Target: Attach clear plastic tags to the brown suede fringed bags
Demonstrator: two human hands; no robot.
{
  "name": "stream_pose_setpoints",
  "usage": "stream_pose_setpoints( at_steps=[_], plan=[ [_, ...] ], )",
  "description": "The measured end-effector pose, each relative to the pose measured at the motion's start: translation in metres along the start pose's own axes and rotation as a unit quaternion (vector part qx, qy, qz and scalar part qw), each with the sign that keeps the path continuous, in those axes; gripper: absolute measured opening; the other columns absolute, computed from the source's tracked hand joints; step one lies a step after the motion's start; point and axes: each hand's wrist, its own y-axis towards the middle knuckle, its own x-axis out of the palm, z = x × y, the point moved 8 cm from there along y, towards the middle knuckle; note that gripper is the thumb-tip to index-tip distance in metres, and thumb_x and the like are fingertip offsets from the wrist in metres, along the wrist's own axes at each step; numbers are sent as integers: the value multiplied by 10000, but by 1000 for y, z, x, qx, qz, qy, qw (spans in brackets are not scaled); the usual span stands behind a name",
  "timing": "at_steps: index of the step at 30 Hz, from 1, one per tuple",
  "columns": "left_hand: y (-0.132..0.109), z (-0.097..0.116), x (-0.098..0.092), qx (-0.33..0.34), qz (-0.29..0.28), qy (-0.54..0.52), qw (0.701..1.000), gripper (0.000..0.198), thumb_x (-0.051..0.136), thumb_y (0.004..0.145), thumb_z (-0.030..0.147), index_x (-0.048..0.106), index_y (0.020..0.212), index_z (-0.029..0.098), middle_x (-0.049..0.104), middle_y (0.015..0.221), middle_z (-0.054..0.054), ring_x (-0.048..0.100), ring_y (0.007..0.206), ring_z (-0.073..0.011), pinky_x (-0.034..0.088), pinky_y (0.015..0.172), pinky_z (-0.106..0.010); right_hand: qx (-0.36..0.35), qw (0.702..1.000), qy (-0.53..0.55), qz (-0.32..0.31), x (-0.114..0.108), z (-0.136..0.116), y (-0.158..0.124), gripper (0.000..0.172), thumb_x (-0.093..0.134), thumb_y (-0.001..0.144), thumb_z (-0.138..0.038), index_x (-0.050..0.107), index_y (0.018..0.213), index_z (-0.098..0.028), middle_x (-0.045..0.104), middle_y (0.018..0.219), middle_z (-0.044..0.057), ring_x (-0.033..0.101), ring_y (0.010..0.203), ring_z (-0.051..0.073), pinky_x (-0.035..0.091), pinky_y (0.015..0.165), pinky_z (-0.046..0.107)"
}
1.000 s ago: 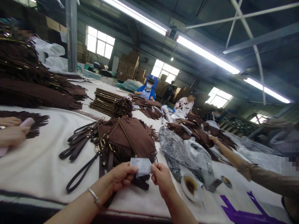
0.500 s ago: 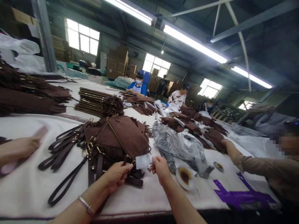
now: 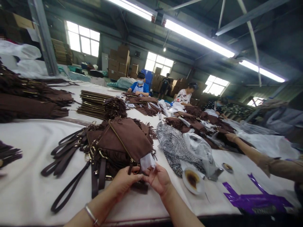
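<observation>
A pile of brown fringed bags (image 3: 127, 138) with gold zips and dark wrist straps (image 3: 68, 186) lies in front of me. My left hand (image 3: 126, 181), with a silver bangle on its wrist, pinches the zip-pull end at the top bag's lower corner. Close beside it, my right hand (image 3: 157, 178) has its fingers curled at the same corner, against a small white translucent packet (image 3: 147, 161). The two hands' fingertips nearly meet; what lies between them is too small to tell.
Right of my hands are grey woven cloth (image 3: 170, 145), a dish of brown liquid (image 3: 193, 180) and purple plastic (image 3: 255, 195). A co-worker's arm (image 3: 251, 151) reaches in from the right. Stacked brown bags (image 3: 94, 104) lie behind. Other people sit across the table.
My right hand has moved left to my left hand and turned palm up. The co-worker's hand at the left has left the view. The right co-worker's arm has shifted.
</observation>
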Motion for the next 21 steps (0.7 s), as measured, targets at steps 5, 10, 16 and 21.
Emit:
stream_pose_setpoints(
  at_steps=[5, 10, 16, 21],
  plan=[
    [1, 3, -8, 45, 74, 71, 994, 444, 788, 572, 298, 685, 958, 104, 708, 787, -77, 644, 764, -241, 473, 684, -305, -22, 999, 20, -31, 12, -4, -15, 173, 533, 873, -286, 639, 901, -153, 702, 942, 85, 654, 926, 251, 508, 818, 472],
    [5, 1, -13, 42, 68, 91, 993, 474, 781, 582, 318, 679, 995, 110, 720, 846, -84, 653, 819, -252, 477, 737, -314, -33, 999, 31, 4, -7, -6, -29, 107, 600, 821, -256, 644, 825, -159, 677, 736, 23, 673, 816, 238, 502, 817, 446],
    [2, 6, -8, 44, 64, 112, 991, 479, 764, 565, 253, 675, 1007, 91, 718, 838, -90, 644, 800, -249, 480, 718, -313, -16, 996, 76, 49, -24, -1, -21, 117, 591, 794, -211, 576, 688, -164, 610, 631, -4, 659, 717, 174, 489, 609, 279],
    [-1, 8, -5, 60, 53, 107, 991, 482, 766, 544, 235, 687, 1002, 108, 684, 767, -40, 604, 739, -211, 457, 669, -281, -23, 994, 102, 17, -9, 1, -6, 260, 500, 822, -209, 480, 565, -172, 421, 468, -66, 289, 328, 51, 247, 373, 198]
  ],
)
